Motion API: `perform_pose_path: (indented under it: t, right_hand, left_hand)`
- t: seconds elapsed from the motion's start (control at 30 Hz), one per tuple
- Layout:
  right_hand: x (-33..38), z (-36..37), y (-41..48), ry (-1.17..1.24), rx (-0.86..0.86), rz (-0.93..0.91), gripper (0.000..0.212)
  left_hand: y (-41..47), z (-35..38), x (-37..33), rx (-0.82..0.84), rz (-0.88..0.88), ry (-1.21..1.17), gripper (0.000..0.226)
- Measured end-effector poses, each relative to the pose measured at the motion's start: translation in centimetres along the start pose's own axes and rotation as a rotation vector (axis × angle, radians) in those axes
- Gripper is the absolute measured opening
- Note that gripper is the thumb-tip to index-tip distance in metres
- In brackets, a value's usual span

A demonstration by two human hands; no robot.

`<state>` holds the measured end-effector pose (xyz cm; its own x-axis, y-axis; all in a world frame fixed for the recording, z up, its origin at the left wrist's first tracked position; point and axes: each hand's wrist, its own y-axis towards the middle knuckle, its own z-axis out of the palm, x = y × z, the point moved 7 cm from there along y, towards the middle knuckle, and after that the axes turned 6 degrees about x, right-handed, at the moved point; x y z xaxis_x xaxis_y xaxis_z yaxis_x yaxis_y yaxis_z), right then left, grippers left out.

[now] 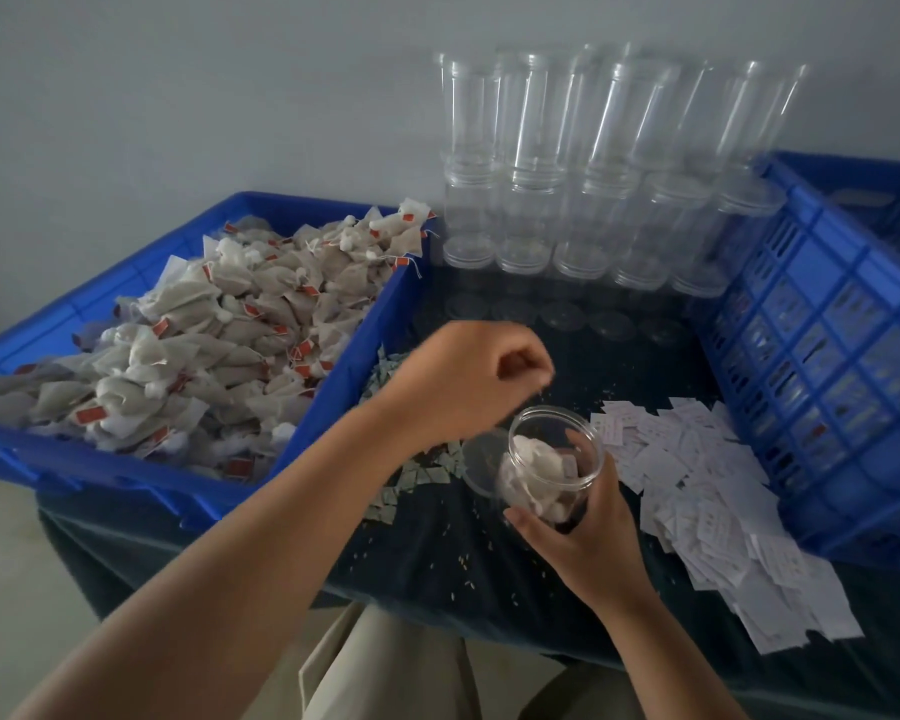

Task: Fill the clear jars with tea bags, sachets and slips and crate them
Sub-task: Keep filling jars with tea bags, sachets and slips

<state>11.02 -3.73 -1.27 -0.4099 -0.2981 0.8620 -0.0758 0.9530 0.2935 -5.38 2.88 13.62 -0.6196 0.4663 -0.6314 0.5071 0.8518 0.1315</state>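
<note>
- A clear jar sits low and right of centre in the frame, open-mouthed and tilted toward the viewer, partly filled with white tea bags.
- Its clear lid lies just left of it on the dark cloth.
- Tea bags, beige with red tags, are heaped in the blue bin at the left.
- Small grey-green sachets lie scattered between bin and jar.
- White paper slips spread in a loose pile at lower right.
- Empty clear jars stand stacked at upper centre, against the wall.
- A blue latticed crate stands at the right edge.
</note>
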Motion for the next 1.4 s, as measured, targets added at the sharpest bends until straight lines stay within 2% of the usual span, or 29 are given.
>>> perform_pose_path:
  t: [0.07,0.13,0.23,0.3,0.4,0.43,0.5,0.57,0.63,0.73,0.83,0.93,1.03,1.2,1.33,1.4]
  right_hand:
    - [0.0,0.0,0.1,0.007,0.003,-0.007,0.091]
    - [0.2,0.0,0.2,0.024,0.003,-0.008,0.09]
    - [0.5,0.1,0.3,0.024,0.008,-0.011,0.089]
    - [0.4,0.2,0.2,0.026,0.012,-0.015,0.089]
    - [0.2,0.3,0.1,0.026,0.018,-0.01,0.092]
    - [0.2,0.3,0.2,0.029,0.021,-0.008,0.092]
    - [0.2,0.4,0.2,0.033,0.03,-0.005,0.092]
    - [0.1,0.4,0.2,0.039,0.033,-0.004,0.092]
    - [-0.1,0.3,0.2,0.047,0.03,-0.001,0.093]
    - [-0.3,0.3,0.2,0.049,0.031,0.001,0.095]
    - [-0.3,0.4,0.3,0.045,0.029,0.0,0.094]
    - [-0.3,0.4,0.2,0.045,0.027,-0.001,0.094]
    - [-0.1,0.4,0.1,0.045,0.025,-0.002,0.093]
    - [0.4,0.2,0.2,0.041,0.012,-0.009,0.091]
    - [0.4,0.2,0.1,0.038,0.006,-0.005,0.091]
    - [0.5,0.3,0.1,0.035,0.005,-0.007,0.09]
  left_hand:
    - [-0.2,-3.8,2.4,-0.106,-0.097,0.04,0.016]
    - [-0.8,-7.4,5.8,-0.105,-0.226,0.083,0.022]
    - [-2.5,-9.7,12.2,0.116,-0.495,0.246,0.03]
    - [-3.7,-9.5,15.2,0.194,-0.605,0.247,0.04]
    - [-4.4,-8.9,17.1,0.106,-0.625,0.057,0.019]
    - [-4.5,-9.0,17.8,0.045,-0.631,0.03,0.019]
    - [-4.8,-9.3,19.3,-0.01,-0.661,0.098,0.034]
    - [-5.1,-8.7,20.6,0.097,-0.722,0.252,0.045]
    - [-5.5,-7.8,21.5,0.204,-0.767,0.367,0.042]
    - [-5.2,-8.7,21.9,0.143,-0.771,0.448,0.028]
    - [-5.0,-9.6,22.2,0.061,-0.786,0.462,0.03]
    - [-5.2,-8.8,23.0,0.121,-0.842,0.493,0.037]
    - [-5.7,-8.5,23.8,0.178,-0.897,0.501,0.034]
    - [-5.7,-9.2,23.6,0.154,-0.883,0.561,0.022]
    - [-6.0,-8.5,23.6,0.215,-0.9,0.482,0.033]
    - [-6.2,-8.5,23.3,0.231,-0.909,0.49,0.03]
